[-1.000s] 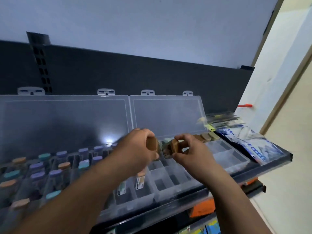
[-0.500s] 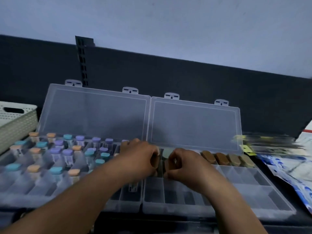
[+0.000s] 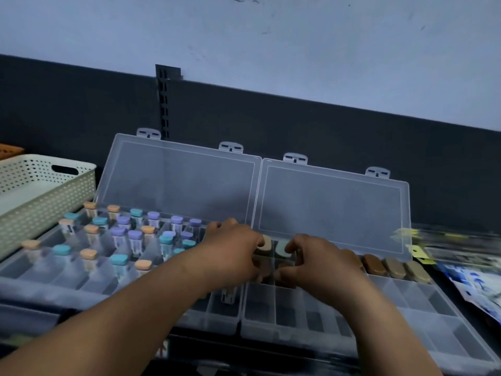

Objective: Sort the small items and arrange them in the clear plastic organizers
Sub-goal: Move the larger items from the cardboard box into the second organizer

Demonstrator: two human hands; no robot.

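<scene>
Two clear plastic organizers stand side by side with lids up. The left organizer (image 3: 48,283) holds several small vials with purple, teal and orange caps (image 3: 135,236). The right organizer (image 3: 406,302) has a back row of brown and tan oval containers (image 3: 394,267). My left hand (image 3: 230,253) and my right hand (image 3: 317,261) are both lowered over the right organizer's back-left compartments, fingers curled on brown oval containers (image 3: 264,267) there. A beige (image 3: 267,242) and a greenish oval container (image 3: 282,246) show just behind my fingers.
A white perforated basket (image 3: 40,196) sits at the left. Printed plastic packets (image 3: 474,278) lie at the right. A dark back panel (image 3: 325,126) with a slotted upright rises behind the lids. The right organizer's front compartments hold nothing.
Both hands came down from in front of the lid, carrying brown containers, into the right organizer's back-left compartments. The view swung left and down, bringing the basket into sight.
</scene>
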